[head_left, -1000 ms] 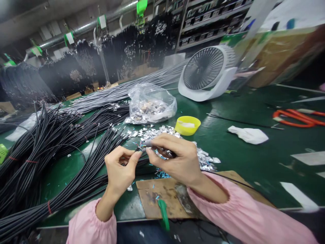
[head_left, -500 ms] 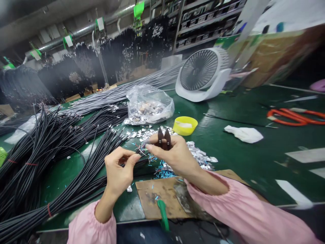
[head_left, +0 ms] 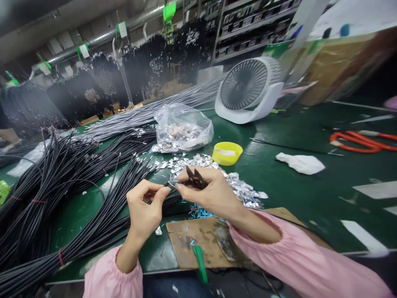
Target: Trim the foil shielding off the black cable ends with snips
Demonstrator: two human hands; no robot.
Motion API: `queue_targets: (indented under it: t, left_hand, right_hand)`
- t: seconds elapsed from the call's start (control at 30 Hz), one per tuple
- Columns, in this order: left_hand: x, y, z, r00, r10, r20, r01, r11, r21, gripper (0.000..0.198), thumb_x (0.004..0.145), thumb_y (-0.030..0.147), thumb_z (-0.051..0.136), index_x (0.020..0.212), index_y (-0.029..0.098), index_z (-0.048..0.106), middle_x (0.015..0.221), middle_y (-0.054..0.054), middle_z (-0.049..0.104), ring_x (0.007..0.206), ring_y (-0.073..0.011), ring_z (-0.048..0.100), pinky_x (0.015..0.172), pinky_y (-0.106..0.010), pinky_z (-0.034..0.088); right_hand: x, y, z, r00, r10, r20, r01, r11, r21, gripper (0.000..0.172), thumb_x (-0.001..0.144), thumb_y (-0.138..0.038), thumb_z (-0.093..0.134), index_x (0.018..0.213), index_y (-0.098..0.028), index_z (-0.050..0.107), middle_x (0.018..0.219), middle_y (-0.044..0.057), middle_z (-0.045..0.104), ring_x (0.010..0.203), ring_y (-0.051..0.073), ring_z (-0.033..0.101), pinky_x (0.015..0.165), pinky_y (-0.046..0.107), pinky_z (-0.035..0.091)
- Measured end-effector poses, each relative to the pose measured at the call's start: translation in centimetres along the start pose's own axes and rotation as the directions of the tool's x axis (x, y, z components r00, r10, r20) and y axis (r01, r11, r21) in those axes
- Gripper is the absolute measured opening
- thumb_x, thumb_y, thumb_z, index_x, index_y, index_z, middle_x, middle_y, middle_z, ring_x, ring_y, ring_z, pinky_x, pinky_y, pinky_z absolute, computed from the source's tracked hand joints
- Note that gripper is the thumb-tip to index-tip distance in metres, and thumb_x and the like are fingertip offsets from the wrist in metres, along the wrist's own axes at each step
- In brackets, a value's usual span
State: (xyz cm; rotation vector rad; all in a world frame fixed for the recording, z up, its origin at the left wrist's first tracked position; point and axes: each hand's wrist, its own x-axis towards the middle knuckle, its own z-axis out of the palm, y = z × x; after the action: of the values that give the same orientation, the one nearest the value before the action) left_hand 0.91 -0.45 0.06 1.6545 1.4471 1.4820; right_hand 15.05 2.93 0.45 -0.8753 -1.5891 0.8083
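My left hand (head_left: 145, 207) pinches a black cable between thumb and forefinger, close to its stripped end (head_left: 170, 183), where thin wires stick out. Close against it, my right hand (head_left: 214, 192) is closed around a pair of small dark cutters (head_left: 196, 179), their jaws pointing up and left. The thumb and forefinger of that hand meet at the thin wires. Below and behind the hands lie blue wire scraps (head_left: 200, 212) and a heap of silver foil bits (head_left: 245, 190).
Black cable bundles (head_left: 93, 215) fill the left side. Behind are a clear plastic bag (head_left: 186, 128) of scraps, a yellow ring (head_left: 227, 154) and a white fan (head_left: 248, 91). Orange-handled scissors (head_left: 359, 141) and a white cloth-like piece (head_left: 300, 163) lie right. Cardboard (head_left: 198, 236) sits in front.
The cutters in my right hand have tilted to the left, and that hand's fingers have shifted slightly over the wires. My left hand keeps its pinch almost in place.
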Motion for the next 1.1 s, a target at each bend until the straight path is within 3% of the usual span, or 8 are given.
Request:
queue_targets:
  t: [0.1, 0.27, 0.37, 0.47, 0.6, 0.9, 1.0, 1.1]
  left_hand:
    - [0.1, 0.2, -0.1, 0.998, -0.066, 0.023, 0.068, 0.996, -0.064, 0.015, 0.072, 0.025, 0.064, 0.06, 0.016, 0.063, 0.054, 0.002, 0.056, 0.05, -0.0095, 0.05, 0.046, -0.019, 0.035]
    - [0.1, 0.3, -0.2, 0.993, -0.114, 0.035, 0.117, 0.987, -0.108, 0.016, 0.072, 0.026, 0.064, 0.06, 0.016, 0.062, 0.051, 0.003, 0.054, 0.047, -0.0086, 0.048, 0.042, -0.019, 0.031]
    - [0.1, 0.3, -0.2, 0.996, -0.082, 0.021, 0.084, 0.992, -0.094, 0.017, 0.072, 0.027, 0.064, 0.059, 0.016, 0.062, 0.052, 0.002, 0.054, 0.049, -0.009, 0.049, 0.044, -0.019, 0.033]
    - [0.1, 0.2, -0.1, 0.998, -0.056, 0.005, 0.056, 0.996, -0.072, 0.017, 0.072, 0.027, 0.065, 0.059, 0.016, 0.062, 0.053, 0.002, 0.055, 0.051, -0.0096, 0.051, 0.046, -0.019, 0.035]
    - [0.1, 0.2, 0.0, 1.0, -0.009, 0.018, 0.01, 0.998, -0.07, 0.015, 0.071, 0.025, 0.066, 0.059, 0.016, 0.062, 0.054, 0.003, 0.056, 0.051, -0.0092, 0.051, 0.047, -0.019, 0.036]
    - [0.7, -1.3, 0.4, 0.998, -0.063, 0.03, 0.066, 0.991, -0.112, 0.024, 0.079, 0.036, 0.057, 0.066, 0.015, 0.061, 0.051, 0.003, 0.053, 0.043, -0.0077, 0.046, 0.041, -0.018, 0.034]
    - [1.9, -2.5, -0.1, 0.994, -0.078, 0.074, 0.067, 0.989, 0.132, 0.037, 0.088, 0.04, 0.042, 0.069, 0.016, 0.063, 0.061, -0.001, 0.061, 0.054, -0.0112, 0.057, 0.051, -0.02, 0.042]
    - [3.0, -3.9, -0.8, 0.986, -0.131, 0.102, 0.056, 0.841, 0.538, 0.024, 0.087, 0.03, 0.047, 0.076, 0.018, 0.065, 0.077, -0.004, 0.067, 0.075, -0.0153, 0.062, 0.072, -0.026, 0.046]
  right_hand:
    - [-0.1, -0.2, 0.1, 0.995, -0.078, -0.054, 0.074, 0.994, -0.079, 0.02, 0.067, -0.021, 0.056, 0.049, -0.016, 0.055, 0.044, -0.003, 0.043, 0.042, 0.007, 0.036, 0.039, 0.021, 0.028]
    - [-0.3, -0.2, 0.1, 0.936, -0.254, -0.242, 0.217, 0.962, -0.168, 0.012, 0.072, -0.017, 0.057, 0.061, -0.016, 0.063, 0.054, 0.0, 0.056, 0.047, 0.009, 0.047, 0.044, 0.022, 0.037]
    - [-0.2, -0.3, 0.1, 0.943, -0.269, -0.194, 0.241, 0.958, -0.157, 0.012, 0.07, -0.016, 0.058, 0.06, -0.016, 0.063, 0.053, 0.0, 0.057, 0.046, 0.009, 0.046, 0.042, 0.022, 0.035]
    - [-0.1, -0.3, 0.1, 0.984, -0.131, -0.118, 0.122, 0.99, -0.077, 0.013, 0.068, -0.021, 0.059, 0.058, -0.016, 0.064, 0.047, -0.002, 0.052, 0.042, 0.008, 0.041, 0.039, 0.021, 0.031]
    - [0.0, -0.2, 0.0, 0.999, 0.029, -0.029, -0.028, 0.998, 0.051, 0.015, 0.067, -0.027, 0.059, 0.06, -0.015, 0.066, 0.052, 0.001, 0.058, 0.046, 0.01, 0.048, 0.042, 0.022, 0.037]
    - [-0.2, 0.2, 0.2, 0.983, -0.156, 0.102, 0.172, 0.968, -0.183, 0.016, 0.065, -0.014, 0.052, 0.051, -0.015, 0.059, 0.048, -0.002, 0.049, 0.044, 0.007, 0.041, 0.043, 0.02, 0.032]
    - [0.3, 0.7, -0.7, 0.994, -0.104, -0.038, 0.091, 0.961, -0.262, 0.019, 0.071, -0.023, 0.056, 0.054, -0.016, 0.062, 0.048, -0.001, 0.052, 0.043, 0.008, 0.043, 0.043, 0.021, 0.033]
    - [1.0, 1.7, -1.9, 0.972, -0.081, -0.222, -0.012, 0.922, -0.387, 0.021, 0.074, -0.032, 0.06, 0.061, -0.016, 0.066, 0.046, 0.0, 0.053, 0.042, 0.01, 0.044, 0.043, 0.023, 0.033]
